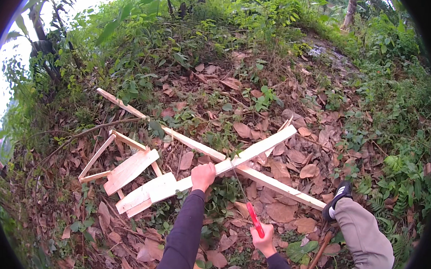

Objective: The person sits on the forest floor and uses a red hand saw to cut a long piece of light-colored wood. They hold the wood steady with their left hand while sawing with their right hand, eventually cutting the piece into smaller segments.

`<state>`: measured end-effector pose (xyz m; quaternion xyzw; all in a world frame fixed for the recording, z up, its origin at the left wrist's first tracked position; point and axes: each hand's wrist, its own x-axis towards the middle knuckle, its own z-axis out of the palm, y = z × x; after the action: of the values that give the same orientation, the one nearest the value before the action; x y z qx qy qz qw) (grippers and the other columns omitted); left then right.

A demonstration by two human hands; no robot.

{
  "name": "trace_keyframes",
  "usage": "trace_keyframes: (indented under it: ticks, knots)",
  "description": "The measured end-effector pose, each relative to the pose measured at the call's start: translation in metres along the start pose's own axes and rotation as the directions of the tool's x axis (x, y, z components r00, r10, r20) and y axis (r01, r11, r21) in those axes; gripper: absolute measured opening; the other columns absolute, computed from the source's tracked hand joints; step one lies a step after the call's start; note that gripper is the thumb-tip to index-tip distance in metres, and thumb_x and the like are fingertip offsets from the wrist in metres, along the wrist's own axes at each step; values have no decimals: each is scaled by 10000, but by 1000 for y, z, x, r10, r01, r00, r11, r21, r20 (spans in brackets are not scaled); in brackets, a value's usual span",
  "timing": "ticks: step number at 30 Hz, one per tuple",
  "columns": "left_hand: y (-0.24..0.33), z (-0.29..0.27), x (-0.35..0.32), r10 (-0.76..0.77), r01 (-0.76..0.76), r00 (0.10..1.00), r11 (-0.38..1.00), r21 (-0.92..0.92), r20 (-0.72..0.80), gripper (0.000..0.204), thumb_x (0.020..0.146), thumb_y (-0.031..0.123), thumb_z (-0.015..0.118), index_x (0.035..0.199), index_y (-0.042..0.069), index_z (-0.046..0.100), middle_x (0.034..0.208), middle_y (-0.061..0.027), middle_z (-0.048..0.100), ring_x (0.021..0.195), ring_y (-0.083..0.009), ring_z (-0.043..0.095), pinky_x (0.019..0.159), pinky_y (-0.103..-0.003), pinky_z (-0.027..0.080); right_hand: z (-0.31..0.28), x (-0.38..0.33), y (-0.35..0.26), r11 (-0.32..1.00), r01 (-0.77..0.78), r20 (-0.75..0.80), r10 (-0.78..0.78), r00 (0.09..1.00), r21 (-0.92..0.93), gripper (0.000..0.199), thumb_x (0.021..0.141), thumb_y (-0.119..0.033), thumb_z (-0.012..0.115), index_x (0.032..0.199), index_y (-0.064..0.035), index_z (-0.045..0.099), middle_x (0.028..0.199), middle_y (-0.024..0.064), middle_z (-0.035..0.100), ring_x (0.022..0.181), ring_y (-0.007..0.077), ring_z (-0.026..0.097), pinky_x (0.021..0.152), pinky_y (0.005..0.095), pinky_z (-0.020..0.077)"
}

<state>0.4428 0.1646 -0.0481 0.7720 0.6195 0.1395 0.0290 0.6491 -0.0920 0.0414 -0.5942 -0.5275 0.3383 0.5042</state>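
Observation:
My left hand (203, 176) is closed around a pale, freshly cut wooden plank (266, 145) that slants up to the right. In my right hand (263, 240) is the red handle of a handsaw (253, 217). Its thin blade reaches up to the plank's edge, just right of my left hand. Beneath the plank a long wooden batten (281, 187) crosses it, running from upper left to lower right. My shoe (340, 199) is at the batten's lower right end. The plank's lower left end lies by a short wide board (146, 194).
To the left lies a small frame of nailed-looking wood strips (96, 157) with a wide board (131, 171) across it. A brown wooden handle or stick (319, 254) is beside my leg. Dry leaves (282, 212) and low plants cover the ground; dense greenery (260, 20) rises behind.

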Motion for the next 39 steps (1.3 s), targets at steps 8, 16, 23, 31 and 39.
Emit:
trace_keyframes:
  ticks: [8, 16, 23, 31, 39]
  knots:
    - [-10, -12, -12, -97, 98, 992, 995, -7, 84, 451, 964, 291, 418, 748, 23, 709, 768, -208, 708, 733, -396, 700, 703, -509, 558, 31, 67, 17, 999, 22, 33, -20, 999, -50, 195, 808, -98, 631, 656, 11, 573, 488, 122, 465, 411, 180, 489, 458, 356, 383]
    - [-10, 0, -5, 0, -3, 987, 1000, 15, 158, 303, 969, 231, 424, 866, 39, 634, 801, -190, 700, 741, -418, 687, 661, -542, 543, 11, 44, 23, 999, 43, 38, -42, 998, -4, 176, 803, -72, 606, 651, -3, 550, 490, 59, 461, 432, 114, 470, 440, 326, 346]
    - [-9, 1, -4, -137, 144, 986, 987, -67, 93, 511, 962, 319, 394, 751, -10, 722, 812, -244, 711, 773, -432, 697, 774, -524, 551, -42, -24, -5, 996, -88, 34, 88, 995, -16, 163, 809, -65, 613, 656, -20, 581, 490, 67, 477, 414, 151, 488, 451, 325, 364]
    - [-10, -6, -6, -165, 173, 972, 984, -36, 169, 470, 978, 326, 388, 815, 25, 710, 866, -226, 712, 815, -442, 681, 781, -541, 534, -49, -9, -21, 992, -119, 59, 122, 991, -40, 123, 802, -73, 624, 691, -22, 606, 528, 62, 499, 444, 149, 489, 486, 311, 376]
    - [-4, 6, -2, -169, 180, 975, 981, -69, 143, 504, 978, 318, 396, 760, -12, 709, 828, -248, 707, 786, -440, 688, 768, -526, 544, -49, 21, -56, 944, -316, 40, 313, 949, 95, 175, 847, -73, 629, 694, 0, 589, 526, 5, 492, 473, 83, 455, 465, 304, 343]
